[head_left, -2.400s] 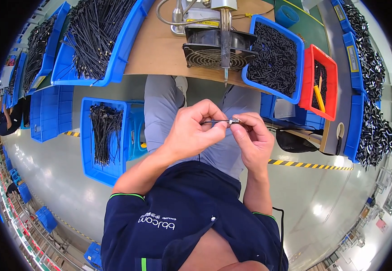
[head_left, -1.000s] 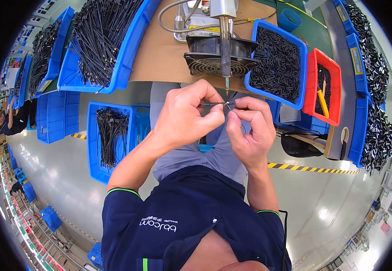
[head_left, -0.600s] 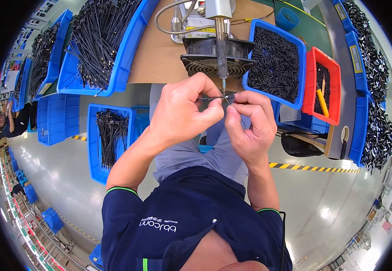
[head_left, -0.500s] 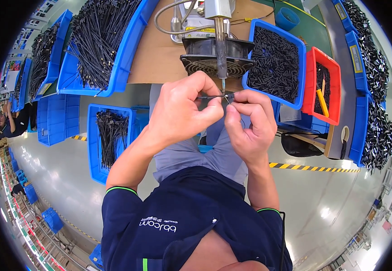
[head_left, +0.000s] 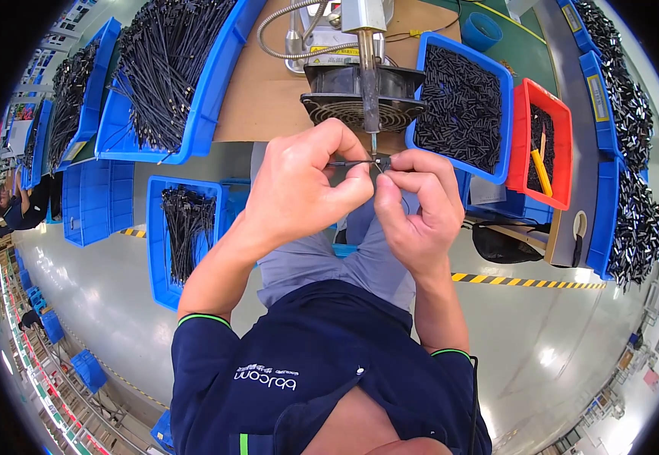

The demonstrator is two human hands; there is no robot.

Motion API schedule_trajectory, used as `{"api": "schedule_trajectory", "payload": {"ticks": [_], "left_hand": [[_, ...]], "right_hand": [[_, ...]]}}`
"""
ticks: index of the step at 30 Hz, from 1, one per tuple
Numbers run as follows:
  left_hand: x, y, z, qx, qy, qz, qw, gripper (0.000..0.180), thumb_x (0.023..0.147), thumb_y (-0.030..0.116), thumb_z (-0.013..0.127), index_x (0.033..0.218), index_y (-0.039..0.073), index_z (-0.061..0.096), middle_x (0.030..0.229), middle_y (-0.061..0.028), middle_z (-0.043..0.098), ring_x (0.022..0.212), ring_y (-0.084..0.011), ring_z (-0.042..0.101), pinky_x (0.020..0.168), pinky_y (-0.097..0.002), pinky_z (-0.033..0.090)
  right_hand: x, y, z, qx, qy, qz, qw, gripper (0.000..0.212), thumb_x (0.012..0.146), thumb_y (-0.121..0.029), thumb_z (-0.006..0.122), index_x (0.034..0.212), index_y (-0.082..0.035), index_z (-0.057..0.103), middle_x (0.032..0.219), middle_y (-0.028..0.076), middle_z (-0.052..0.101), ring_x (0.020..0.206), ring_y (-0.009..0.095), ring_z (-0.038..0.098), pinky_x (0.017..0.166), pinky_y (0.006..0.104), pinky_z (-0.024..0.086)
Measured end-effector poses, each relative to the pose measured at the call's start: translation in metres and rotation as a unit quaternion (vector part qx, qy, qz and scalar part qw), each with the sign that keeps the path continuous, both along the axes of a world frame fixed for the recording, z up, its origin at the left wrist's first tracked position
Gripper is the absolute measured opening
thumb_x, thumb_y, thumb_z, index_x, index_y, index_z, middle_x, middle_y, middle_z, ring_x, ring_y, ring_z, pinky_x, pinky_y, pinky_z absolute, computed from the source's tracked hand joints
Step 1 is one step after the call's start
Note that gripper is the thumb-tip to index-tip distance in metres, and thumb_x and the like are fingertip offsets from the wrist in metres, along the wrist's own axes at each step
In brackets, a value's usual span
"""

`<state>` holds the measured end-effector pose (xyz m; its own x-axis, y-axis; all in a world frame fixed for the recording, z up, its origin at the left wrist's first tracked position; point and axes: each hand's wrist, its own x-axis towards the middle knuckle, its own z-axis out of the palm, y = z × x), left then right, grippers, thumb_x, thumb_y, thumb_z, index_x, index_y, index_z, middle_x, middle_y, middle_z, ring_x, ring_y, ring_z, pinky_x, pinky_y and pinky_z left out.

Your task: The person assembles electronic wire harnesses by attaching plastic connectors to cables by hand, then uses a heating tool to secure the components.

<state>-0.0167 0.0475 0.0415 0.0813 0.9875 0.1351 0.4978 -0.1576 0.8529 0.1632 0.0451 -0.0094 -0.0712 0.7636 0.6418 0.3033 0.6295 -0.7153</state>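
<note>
My left hand (head_left: 299, 178) pinches a thin black cable (head_left: 344, 163), whose end points right. Opposite it, my right hand (head_left: 423, 201) is closed on a small black part (head_left: 387, 163), mostly covered by the fingers. A fine wire runs at my right fingertips; where it ends I cannot make out. The cable's end and the part meet just under the pointed tip (head_left: 375, 142) of an upright soldering iron (head_left: 369, 83). Whether the tip touches them is too small to tell.
A black fan (head_left: 360, 98) stands behind the iron. Blue bins of black cables (head_left: 189, 114) are at the left, one lower (head_left: 155, 250). At the right are a blue bin of short black tubes (head_left: 507, 114) and a red bin (head_left: 562, 136) with a yellow-handled tool (head_left: 540, 173).
Both hands stay at the iron's tip with the same hold. My right fingertips have shifted very slightly to the left; otherwise little differs.
</note>
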Motion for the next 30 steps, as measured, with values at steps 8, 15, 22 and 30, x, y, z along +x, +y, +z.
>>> {"api": "schedule_trajectory", "payload": {"ticks": [8, 15, 22, 30], "left_hand": [[0.001, -0.001, 0.001, 0.007, 0.002, 0.001, 1.0, 0.017, 0.078, 0.012, 0.078, 0.087, 0.002, 0.067, 0.076, -0.0098, 0.071, 0.058, -0.02, 0.064, 0.055, -0.0333, 0.052], [0.001, -0.001, 0.002, 0.013, -0.002, 0.002, 1.0, 0.017, 0.078, 0.011, 0.078, 0.087, 0.002, 0.067, 0.076, -0.0098, 0.071, 0.059, -0.0201, 0.065, 0.056, -0.0331, 0.053], [0.002, -0.003, 0.003, 0.003, 0.003, 0.001, 1.0, 0.016, 0.078, 0.011, 0.077, 0.087, 0.002, 0.066, 0.077, -0.0098, 0.071, 0.059, -0.0195, 0.064, 0.056, -0.033, 0.052], [0.005, -0.011, -0.002, -0.016, -0.014, 0.008, 1.0, 0.016, 0.078, 0.011, 0.077, 0.087, 0.003, 0.068, 0.074, -0.0077, 0.069, 0.055, -0.0156, 0.058, 0.054, -0.0315, 0.048]], "right_hand": [[0.0, 0.001, 0.0, 0.0, -0.002, -0.004, 1.0, 0.017, 0.078, 0.006, 0.079, 0.089, -0.001, 0.068, 0.103, 0.011, 0.068, 0.087, 0.024, 0.066, 0.069, 0.0331, 0.055], [-0.001, -0.001, 0.002, -0.002, 0.002, 0.0, 1.0, 0.017, 0.076, 0.006, 0.079, 0.088, -0.001, 0.068, 0.104, 0.012, 0.068, 0.088, 0.025, 0.066, 0.07, 0.0337, 0.055], [0.0, -0.002, 0.001, -0.005, 0.002, -0.002, 1.0, 0.017, 0.075, 0.006, 0.078, 0.086, -0.001, 0.068, 0.104, 0.012, 0.068, 0.089, 0.026, 0.066, 0.072, 0.0345, 0.055], [0.003, -0.011, -0.003, -0.019, 0.003, -0.003, 1.0, 0.018, 0.074, 0.006, 0.078, 0.086, -0.002, 0.068, 0.103, 0.011, 0.069, 0.09, 0.027, 0.066, 0.074, 0.0356, 0.055]]}}
